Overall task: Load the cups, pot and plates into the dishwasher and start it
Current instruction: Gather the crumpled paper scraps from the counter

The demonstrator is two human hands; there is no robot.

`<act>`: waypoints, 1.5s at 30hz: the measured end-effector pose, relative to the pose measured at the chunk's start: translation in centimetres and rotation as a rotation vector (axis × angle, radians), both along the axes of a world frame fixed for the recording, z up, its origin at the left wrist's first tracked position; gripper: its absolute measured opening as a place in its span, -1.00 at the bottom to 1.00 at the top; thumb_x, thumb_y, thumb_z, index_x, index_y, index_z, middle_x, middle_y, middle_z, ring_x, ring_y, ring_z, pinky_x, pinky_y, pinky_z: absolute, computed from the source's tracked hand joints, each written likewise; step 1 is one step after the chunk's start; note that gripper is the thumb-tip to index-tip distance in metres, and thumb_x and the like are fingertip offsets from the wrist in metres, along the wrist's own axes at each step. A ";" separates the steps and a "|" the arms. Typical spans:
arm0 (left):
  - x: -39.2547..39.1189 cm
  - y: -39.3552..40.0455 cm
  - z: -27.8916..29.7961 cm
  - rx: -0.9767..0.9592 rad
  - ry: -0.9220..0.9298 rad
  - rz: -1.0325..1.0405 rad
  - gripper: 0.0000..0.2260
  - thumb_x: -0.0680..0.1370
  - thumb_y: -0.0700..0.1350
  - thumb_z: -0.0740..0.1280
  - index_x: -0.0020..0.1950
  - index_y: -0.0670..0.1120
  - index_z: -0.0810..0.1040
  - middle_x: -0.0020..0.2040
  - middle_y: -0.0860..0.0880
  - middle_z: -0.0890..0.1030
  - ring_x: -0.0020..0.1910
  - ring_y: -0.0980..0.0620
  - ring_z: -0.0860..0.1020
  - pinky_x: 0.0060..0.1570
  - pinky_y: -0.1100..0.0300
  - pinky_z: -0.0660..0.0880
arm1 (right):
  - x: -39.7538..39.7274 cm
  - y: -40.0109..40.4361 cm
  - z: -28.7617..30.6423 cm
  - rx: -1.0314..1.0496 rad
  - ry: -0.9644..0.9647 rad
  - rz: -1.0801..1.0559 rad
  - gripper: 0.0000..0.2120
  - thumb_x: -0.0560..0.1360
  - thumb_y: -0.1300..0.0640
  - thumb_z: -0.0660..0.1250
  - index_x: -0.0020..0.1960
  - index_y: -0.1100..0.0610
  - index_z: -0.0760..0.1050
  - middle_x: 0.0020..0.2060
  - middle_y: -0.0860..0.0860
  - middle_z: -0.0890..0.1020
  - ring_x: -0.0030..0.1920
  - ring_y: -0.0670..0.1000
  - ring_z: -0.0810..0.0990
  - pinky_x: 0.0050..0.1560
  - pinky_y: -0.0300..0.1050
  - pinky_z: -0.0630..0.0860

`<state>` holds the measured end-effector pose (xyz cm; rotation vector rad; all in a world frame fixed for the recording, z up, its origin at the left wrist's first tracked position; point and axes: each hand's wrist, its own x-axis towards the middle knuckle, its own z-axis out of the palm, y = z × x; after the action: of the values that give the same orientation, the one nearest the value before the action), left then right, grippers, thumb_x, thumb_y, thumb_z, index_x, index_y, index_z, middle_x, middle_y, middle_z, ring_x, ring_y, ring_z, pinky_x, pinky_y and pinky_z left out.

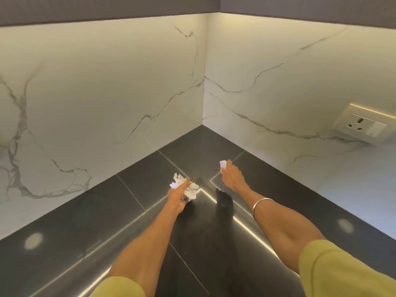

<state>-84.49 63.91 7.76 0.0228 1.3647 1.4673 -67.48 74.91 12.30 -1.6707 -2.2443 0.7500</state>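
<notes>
No cups, pot, plates or dishwasher are in view. Both my arms reach out over a dark countertop (85,221) in a corner of the kitchen. My left hand (179,195) grips a crumpled wad of white paper (188,186), held just above the counter. My right hand (230,175) is farther toward the corner and holds a smaller piece of crumpled white paper (222,163) between fingers and thumb. A metal bangle (260,205) sits on my right forearm.
White marble-look walls (107,93) close the corner on the left and right. A wall socket (362,125) sits on the right wall just above the counter. Dark upper cabinets (85,7) hang overhead.
</notes>
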 end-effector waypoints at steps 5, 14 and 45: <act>2.0 -0.8 1.3 -0.027 0.121 -0.123 -0.84 0.45 -0.28 0.45 -0.05 -0.10 0.54 -0.24 -0.10 0.64 -0.32 -0.06 0.57 -0.52 0.27 0.30 | 1.3 -3.4 1.6 0.040 -0.023 -0.012 -0.76 0.65 0.17 0.10 0.29 0.23 0.28 0.13 0.25 0.54 -0.01 0.23 0.52 -0.10 -0.04 0.34; 5.8 -3.3 2.1 0.001 0.180 -0.228 -0.87 0.46 -0.29 0.43 -0.08 -0.13 0.53 -0.32 -0.12 0.60 -0.53 0.00 0.48 -0.60 0.30 0.28 | 3.8 -8.5 2.7 0.062 -0.029 -0.081 -0.71 0.67 0.09 0.09 0.32 0.24 0.28 0.18 0.26 0.52 0.08 0.29 0.54 -0.11 -0.04 0.32; 18.3 -20.9 0.0 0.020 0.142 -0.399 -0.86 0.47 -0.27 0.46 -0.07 -0.13 0.53 -0.25 -0.10 0.61 -0.36 -0.01 0.57 -0.46 0.19 0.37 | 16.3 -29.4 -1.8 -0.057 0.077 -0.301 -0.67 0.65 0.02 0.05 0.31 0.18 0.31 0.16 0.24 0.53 0.09 0.30 0.52 -0.04 0.05 0.39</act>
<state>-66.14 43.05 7.78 0.3966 1.3653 1.1582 -51.15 45.51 10.52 -1.9134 -1.8779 0.7924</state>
